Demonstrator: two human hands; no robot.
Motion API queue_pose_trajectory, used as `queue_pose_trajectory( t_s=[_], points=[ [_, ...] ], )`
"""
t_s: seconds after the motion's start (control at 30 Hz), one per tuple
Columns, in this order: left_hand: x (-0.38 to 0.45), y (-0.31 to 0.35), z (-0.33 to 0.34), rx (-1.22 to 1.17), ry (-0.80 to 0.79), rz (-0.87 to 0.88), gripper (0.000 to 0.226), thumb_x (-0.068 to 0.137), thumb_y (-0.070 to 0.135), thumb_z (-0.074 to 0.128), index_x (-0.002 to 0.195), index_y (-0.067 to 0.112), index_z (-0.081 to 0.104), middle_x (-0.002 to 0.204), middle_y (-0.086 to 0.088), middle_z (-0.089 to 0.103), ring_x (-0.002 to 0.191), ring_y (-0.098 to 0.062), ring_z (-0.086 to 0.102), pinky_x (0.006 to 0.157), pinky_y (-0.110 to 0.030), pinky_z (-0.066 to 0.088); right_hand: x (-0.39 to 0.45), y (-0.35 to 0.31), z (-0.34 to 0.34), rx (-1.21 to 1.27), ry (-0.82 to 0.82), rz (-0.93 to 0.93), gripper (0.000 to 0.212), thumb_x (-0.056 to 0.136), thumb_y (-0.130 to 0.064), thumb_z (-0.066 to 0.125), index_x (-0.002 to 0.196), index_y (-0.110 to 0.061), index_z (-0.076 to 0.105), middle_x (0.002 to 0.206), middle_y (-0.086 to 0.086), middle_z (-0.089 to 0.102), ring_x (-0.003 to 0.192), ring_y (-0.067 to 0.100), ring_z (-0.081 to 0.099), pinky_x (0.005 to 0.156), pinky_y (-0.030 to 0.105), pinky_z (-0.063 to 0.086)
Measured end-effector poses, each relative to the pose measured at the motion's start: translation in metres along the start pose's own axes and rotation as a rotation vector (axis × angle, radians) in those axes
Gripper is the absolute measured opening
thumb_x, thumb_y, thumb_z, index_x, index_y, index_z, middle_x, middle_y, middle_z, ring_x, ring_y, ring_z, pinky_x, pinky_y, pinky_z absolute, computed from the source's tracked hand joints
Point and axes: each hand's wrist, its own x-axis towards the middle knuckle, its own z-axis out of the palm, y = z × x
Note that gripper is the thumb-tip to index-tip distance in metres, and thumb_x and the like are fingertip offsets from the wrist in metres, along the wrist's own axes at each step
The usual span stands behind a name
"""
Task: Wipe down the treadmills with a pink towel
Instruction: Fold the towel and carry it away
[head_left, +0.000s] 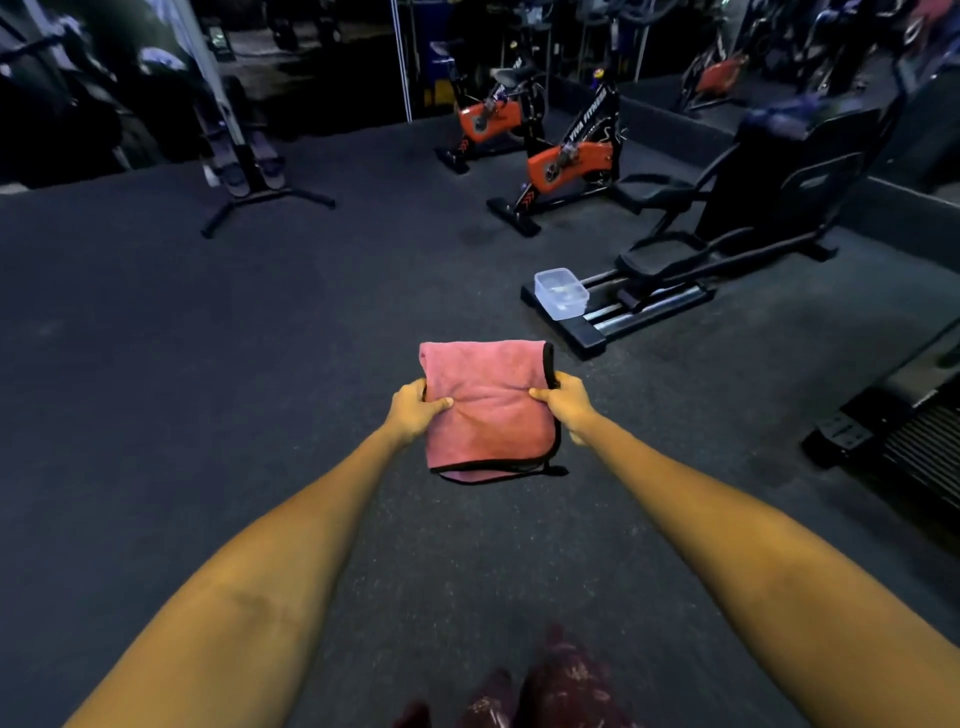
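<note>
Between both hands (415, 410) (569, 405), pink towel (488, 405).

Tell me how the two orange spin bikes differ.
The nearer spin bike shows white VIVA FITNESS lettering on its frame; the farther spin bike shows no lettering I can read. The nearer one stands beside the black elliptical, the farther one behind it, closer to the back wall. Both have orange flywheel covers and black frames.

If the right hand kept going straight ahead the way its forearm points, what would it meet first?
Likely the clear plastic container on the elliptical's rear end. The right hand, gripping the pink towel, points that way over bare floor, though depth is unclear.
</note>
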Motion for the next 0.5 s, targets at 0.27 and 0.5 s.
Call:
queue_pose_trajectory(
  t_s=[0.27, 0.5],
  points=[
    [0.214, 0.022, 0.015, 0.022, -0.061, 0.036, 0.036, 0.085, 0.013, 0.067, 0.116, -0.002, 0.057, 0.117, -0.017, 0.062, 0.107, -0.032, 0.059, 0.09, -0.039, 0.048, 0.195, -0.034, 0.0, 0.009, 0.038, 0.012, 0.039, 0.086, -0.001, 0.061, 0.125, -0.001, 0.055, 0.124, 0.014, 0.059, 0.112, 0.028, 0.055, 0.09, 0.032, 0.044],
    [0.387, 0.064, 0.031, -0.133, -0.102, -0.027, 0.035, 0.091, 0.013, 0.059, 0.123, 0.002, 0.053, 0.124, -0.013, 0.059, 0.112, -0.028, 0.056, 0.096, -0.037, 0.046, 0.366, -0.074, -0.013, -0.004, 0.032, 0.035, 0.039, 0.088, -0.004, 0.06, 0.126, 0.0, 0.054, 0.125, 0.015, 0.059, 0.112, 0.029, 0.056, 0.093, 0.035, 0.045]
  ],
)
